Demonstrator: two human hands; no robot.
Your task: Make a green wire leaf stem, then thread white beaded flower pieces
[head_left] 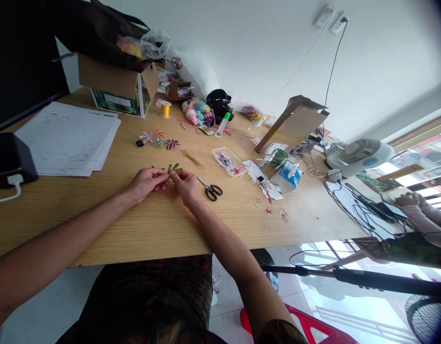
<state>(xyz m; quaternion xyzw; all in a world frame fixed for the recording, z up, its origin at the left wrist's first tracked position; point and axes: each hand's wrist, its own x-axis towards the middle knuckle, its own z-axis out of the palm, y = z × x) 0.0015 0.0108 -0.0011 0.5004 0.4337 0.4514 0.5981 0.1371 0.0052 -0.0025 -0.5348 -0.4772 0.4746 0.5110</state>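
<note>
A small olive-green ribbon flower (174,167) with several narrow petals is pinched between my two hands, just above the wooden table (141,234). My left hand (150,184) closes thumb and fingers on its left side. From the right, my right hand (185,184) pinches it near the petals. The fingers hide its middle and underside. Black-handled scissors (212,191) lie right beside my right hand. Beyond the hands is a thin bundle of gold wire strands (192,158). Finished-looking little flowers in purple (173,144), pale green (159,142) and other colours lie farther back.
White paper sheets (68,138) lie at the left, near a cardboard box (116,91). A yellow thread spool (165,110), a bag of pompoms (198,113) and a clear bead tray (227,161) stand behind. Rightward are a tissue pack (288,176), a fan (365,155) and another person's hands (411,199).
</note>
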